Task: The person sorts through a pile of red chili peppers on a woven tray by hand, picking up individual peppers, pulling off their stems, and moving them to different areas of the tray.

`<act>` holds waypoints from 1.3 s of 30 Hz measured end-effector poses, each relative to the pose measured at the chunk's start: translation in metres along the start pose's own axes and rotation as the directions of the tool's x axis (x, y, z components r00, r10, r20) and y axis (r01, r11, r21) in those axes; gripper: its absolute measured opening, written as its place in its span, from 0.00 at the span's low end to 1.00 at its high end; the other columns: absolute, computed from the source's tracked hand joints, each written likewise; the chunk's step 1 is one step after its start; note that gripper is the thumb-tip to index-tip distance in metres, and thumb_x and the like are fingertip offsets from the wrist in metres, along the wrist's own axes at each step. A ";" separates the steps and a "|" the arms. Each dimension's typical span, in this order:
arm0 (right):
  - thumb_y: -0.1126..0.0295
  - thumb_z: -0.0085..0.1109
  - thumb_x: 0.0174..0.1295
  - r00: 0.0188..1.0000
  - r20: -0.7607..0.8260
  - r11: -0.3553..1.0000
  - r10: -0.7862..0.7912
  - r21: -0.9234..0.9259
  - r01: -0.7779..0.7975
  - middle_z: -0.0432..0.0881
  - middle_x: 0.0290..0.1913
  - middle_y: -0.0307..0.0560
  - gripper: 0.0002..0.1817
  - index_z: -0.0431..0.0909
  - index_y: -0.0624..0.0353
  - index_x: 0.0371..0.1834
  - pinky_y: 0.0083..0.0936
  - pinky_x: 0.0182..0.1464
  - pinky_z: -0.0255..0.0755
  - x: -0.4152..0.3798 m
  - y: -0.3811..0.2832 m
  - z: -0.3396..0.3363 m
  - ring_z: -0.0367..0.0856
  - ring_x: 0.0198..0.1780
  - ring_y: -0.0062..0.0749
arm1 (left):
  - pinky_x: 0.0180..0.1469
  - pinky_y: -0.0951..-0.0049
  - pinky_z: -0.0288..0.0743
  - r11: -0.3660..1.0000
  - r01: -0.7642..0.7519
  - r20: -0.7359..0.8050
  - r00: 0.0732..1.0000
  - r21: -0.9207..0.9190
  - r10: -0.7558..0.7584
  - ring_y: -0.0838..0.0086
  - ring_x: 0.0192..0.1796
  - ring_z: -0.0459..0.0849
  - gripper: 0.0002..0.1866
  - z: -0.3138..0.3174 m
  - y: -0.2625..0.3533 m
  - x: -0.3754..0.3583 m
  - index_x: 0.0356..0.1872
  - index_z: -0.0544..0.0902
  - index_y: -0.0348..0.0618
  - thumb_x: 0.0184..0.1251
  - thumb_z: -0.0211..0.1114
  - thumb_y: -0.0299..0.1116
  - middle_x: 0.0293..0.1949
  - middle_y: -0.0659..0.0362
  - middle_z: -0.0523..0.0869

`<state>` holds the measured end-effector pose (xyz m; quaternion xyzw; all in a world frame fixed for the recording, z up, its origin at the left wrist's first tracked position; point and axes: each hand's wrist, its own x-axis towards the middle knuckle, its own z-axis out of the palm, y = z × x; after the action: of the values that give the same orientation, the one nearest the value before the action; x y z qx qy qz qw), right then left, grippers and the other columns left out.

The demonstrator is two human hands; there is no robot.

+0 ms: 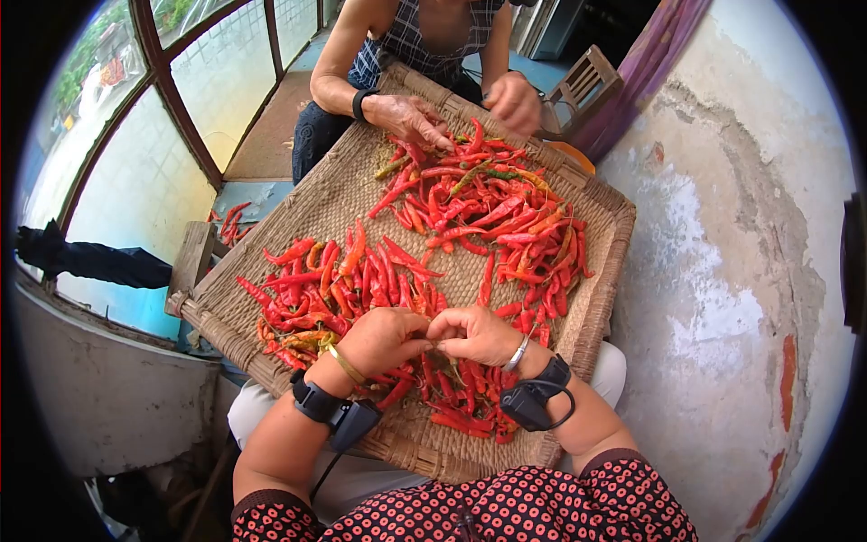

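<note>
My left hand (pixel 385 340) and my right hand (pixel 479 335) meet fingertip to fingertip above a pile of red chili peppers (pixel 348 280). Both have thumb and fingers pinched together. Whatever lies between the fingertips is too small or hidden to make out. Beneath them, the peppers rest on a woven tray (pixel 302 217) with a thick plaited rim. Most are bright red, while a few look orange, yellow or greenish. More chili peppers (pixel 515 212) are heaped toward the tray's far right side, and others spread out below my wrists.
Across the tray, another person's hand (pixel 411 119) touches the far peppers; their other hand (pixel 515 101) is blurred. A wooden chair (pixel 582 90) stands behind at right, beside a worn wall (pixel 713 271). Windows line the left, with a dark folded umbrella-like object (pixel 108 262) below.
</note>
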<state>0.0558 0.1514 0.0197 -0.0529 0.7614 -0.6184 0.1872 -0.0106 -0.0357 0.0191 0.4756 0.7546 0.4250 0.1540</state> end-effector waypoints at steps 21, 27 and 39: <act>0.78 0.53 0.52 0.994 0.039 0.994 0.103 -0.042 -0.101 0.76 0.31 0.33 0.11 0.75 0.63 0.40 0.14 0.36 0.67 -0.017 -0.020 -0.058 0.72 0.31 0.17 | 0.30 0.66 0.73 0.958 0.176 0.076 0.977 0.225 -0.197 0.62 0.27 0.80 0.09 -0.002 -0.005 -0.004 0.31 0.81 0.44 0.50 0.62 0.35 0.22 0.53 0.81; 0.76 0.56 0.52 0.904 -0.425 0.932 -0.049 0.306 0.194 0.74 0.42 0.43 0.18 0.71 0.66 0.48 0.16 0.41 0.69 -0.003 -0.024 -0.053 0.73 0.39 0.19 | 0.31 0.64 0.72 0.960 0.143 0.085 0.982 0.240 -0.168 0.60 0.28 0.80 0.09 0.002 -0.008 -0.003 0.31 0.80 0.44 0.50 0.61 0.36 0.21 0.53 0.80; 0.67 0.60 0.48 0.984 -0.052 0.709 -0.171 -0.700 0.086 0.76 0.31 0.46 0.18 0.73 0.57 0.44 0.28 0.39 0.71 0.006 0.006 -0.020 0.77 0.36 0.36 | 0.33 0.62 0.73 0.930 0.179 0.053 0.977 0.320 -0.206 0.58 0.31 0.80 0.11 0.002 -0.007 -0.003 0.33 0.79 0.43 0.51 0.60 0.38 0.24 0.52 0.81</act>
<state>0.0439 0.1696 0.0160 -0.1371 0.9413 -0.3010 0.0668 -0.0112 -0.0386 0.0119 0.4355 0.8481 0.2619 0.1500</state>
